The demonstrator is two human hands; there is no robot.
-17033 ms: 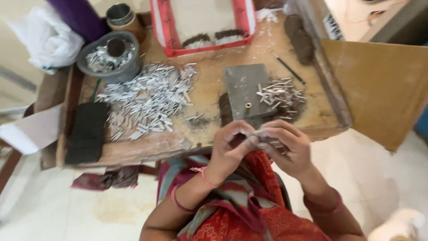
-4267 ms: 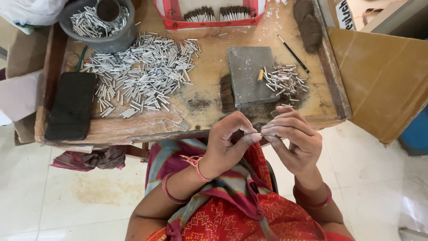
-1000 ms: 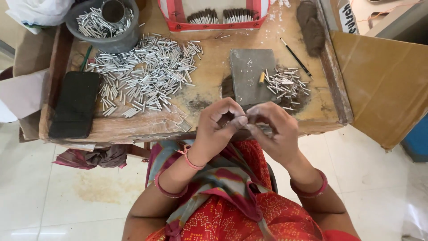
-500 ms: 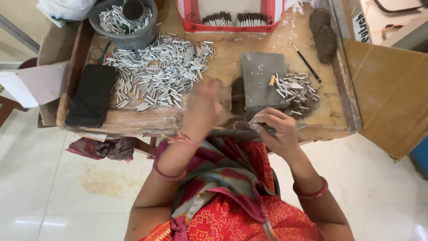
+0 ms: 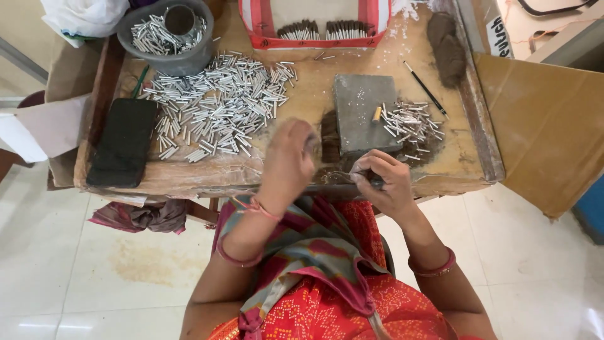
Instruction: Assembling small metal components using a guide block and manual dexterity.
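- Head view is looking straight down on a wooden work table [image 5: 189,179], with the person sitting at its near edge.
- The right hand [image 5: 384,182] is curling tightly round a small dark piece [image 5: 375,183], pinching it between thumb and fingertips; what the piece is cannot be told.
- The left hand [image 5: 290,157] is blurring above the table, at 9 o'clock from the right hand and apart from it; whether it is gripping anything cannot be told.
- A grey flat block [image 5: 363,113] is lying at 12 o'clock from the right hand, with a small heap of silver tubes [image 5: 410,123] just beside it at 3 o'clock.
- A large heap of silver tubes [image 5: 217,104] is spreading at 10 o'clock from the left hand.
- A grey bowl [image 5: 167,60] is standing at 11 o'clock and a black pad [image 5: 123,141] is lying at 9 o'clock.
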